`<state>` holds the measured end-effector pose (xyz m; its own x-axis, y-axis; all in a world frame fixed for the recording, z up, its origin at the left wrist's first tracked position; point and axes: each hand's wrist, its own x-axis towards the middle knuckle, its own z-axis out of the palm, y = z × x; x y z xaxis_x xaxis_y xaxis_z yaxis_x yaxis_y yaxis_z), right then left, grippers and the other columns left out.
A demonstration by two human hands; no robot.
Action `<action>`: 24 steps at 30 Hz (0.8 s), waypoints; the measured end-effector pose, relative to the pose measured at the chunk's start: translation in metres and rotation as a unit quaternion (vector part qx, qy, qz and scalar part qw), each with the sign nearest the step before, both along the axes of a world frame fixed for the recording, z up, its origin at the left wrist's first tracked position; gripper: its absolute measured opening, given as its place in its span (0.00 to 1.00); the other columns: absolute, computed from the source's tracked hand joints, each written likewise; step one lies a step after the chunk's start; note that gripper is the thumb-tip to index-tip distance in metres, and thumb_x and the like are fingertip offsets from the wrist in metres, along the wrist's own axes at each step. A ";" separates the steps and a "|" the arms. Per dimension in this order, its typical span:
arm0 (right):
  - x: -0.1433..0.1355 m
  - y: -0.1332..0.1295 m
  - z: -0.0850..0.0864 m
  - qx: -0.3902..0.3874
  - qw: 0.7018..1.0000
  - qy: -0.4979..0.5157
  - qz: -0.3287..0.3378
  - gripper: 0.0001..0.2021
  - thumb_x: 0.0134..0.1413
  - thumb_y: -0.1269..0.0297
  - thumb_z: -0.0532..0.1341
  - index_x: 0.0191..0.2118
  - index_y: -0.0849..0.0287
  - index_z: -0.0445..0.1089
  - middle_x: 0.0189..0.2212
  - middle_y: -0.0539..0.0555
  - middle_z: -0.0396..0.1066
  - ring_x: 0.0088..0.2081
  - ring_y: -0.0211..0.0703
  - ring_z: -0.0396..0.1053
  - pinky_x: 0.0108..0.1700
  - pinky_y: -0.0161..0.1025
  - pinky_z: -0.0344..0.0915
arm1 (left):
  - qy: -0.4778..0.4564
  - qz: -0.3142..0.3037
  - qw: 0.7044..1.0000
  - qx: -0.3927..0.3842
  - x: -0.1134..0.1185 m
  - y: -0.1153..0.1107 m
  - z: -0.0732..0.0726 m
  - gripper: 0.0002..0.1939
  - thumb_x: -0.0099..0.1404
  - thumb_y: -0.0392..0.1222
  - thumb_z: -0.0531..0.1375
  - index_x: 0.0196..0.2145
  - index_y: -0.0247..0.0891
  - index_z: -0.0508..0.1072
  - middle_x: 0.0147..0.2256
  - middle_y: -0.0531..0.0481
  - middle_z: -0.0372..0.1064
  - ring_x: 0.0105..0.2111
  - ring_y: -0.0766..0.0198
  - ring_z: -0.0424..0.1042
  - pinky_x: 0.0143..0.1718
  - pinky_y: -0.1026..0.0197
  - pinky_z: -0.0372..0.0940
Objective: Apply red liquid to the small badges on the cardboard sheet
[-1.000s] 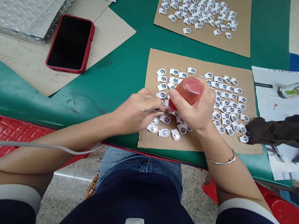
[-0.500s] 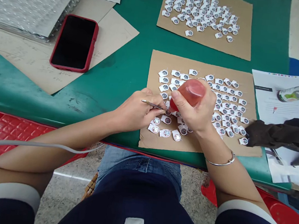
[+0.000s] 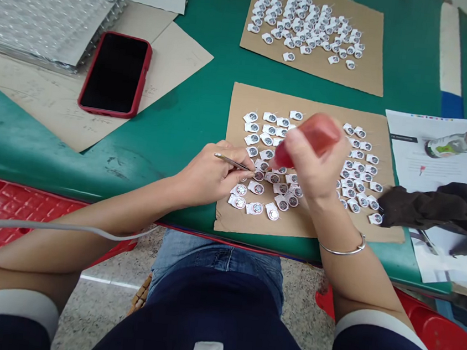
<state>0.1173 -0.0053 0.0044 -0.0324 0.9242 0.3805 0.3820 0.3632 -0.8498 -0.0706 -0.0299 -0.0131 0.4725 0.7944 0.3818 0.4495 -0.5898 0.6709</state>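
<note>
Tweezers (image 3: 231, 162) are pinched in my left hand (image 3: 212, 174), their tip beside a small round part with a white tab (image 3: 259, 175) on the near cardboard sheet (image 3: 229, 219). My right hand (image 3: 321, 170) is wrapped round a red squeeze bottle (image 3: 316, 136), tilted with its nozzle pointing down and left, just right of the tweezer tip. Whether the nozzle touches a part is too blurred to tell. Several more white-tabbed parts lie in rows around and under my right hand.
Behind is a second cardboard sheet (image 3: 311, 72) with many such parts. A red-cased phone (image 3: 116, 73) and bubble wrap (image 3: 38, 9) lie at left. At right are a small bottle (image 3: 456, 144), dark cloth (image 3: 434, 206) and papers (image 3: 406, 160).
My right hand has moved slightly right with the red bottle, whose nozzle has come away from the tweezer tip. My left hand keeps its pinch. The whole view has shifted a little.
</note>
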 end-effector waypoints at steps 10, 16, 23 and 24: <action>0.046 0.038 0.012 -0.093 0.952 0.277 -0.086 0.18 0.52 0.42 0.47 0.32 0.52 0.57 0.22 0.49 0.62 0.23 0.37 0.68 0.14 0.35 0.47 | -0.206 0.131 0.967 -0.068 -0.013 0.013 0.017 0.05 0.58 0.40 0.63 0.30 0.36 0.72 0.30 0.49 0.74 0.30 0.65 0.74 0.30 0.63 0.70; 0.038 0.027 0.026 -0.046 0.972 0.226 -0.047 0.14 0.51 0.46 0.53 0.30 0.51 0.62 0.22 0.51 0.67 0.28 0.47 0.72 0.13 0.38 0.50 | -0.153 0.103 0.981 -0.064 -0.021 0.029 0.028 0.06 0.58 0.42 0.63 0.31 0.39 0.71 0.31 0.50 0.75 0.31 0.63 0.74 0.32 0.60 0.72; 0.011 0.012 0.024 -0.027 0.990 0.137 -0.015 0.15 0.46 0.46 0.60 0.26 0.52 0.62 0.17 0.47 0.62 0.20 0.42 0.68 0.14 0.39 0.57 | -0.081 0.072 0.994 0.005 -0.022 0.024 0.012 0.03 0.58 0.40 0.62 0.30 0.39 0.73 0.27 0.53 0.74 0.28 0.65 0.73 0.25 0.64 0.67; 0.008 0.010 0.019 -0.006 0.993 0.120 -0.016 0.16 0.46 0.46 0.61 0.25 0.53 0.62 0.18 0.46 0.61 0.20 0.40 0.68 0.16 0.39 0.60 | -0.081 0.073 0.994 0.007 -0.023 0.024 0.011 0.03 0.58 0.40 0.63 0.30 0.39 0.74 0.27 0.53 0.74 0.27 0.66 0.73 0.24 0.65 0.66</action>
<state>0.1249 0.0044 0.0236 0.0883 0.9276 0.3630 0.1790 0.3437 -0.9219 -0.0938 -0.0059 -0.0017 0.2842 0.8441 0.4547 0.4184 -0.5359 0.7333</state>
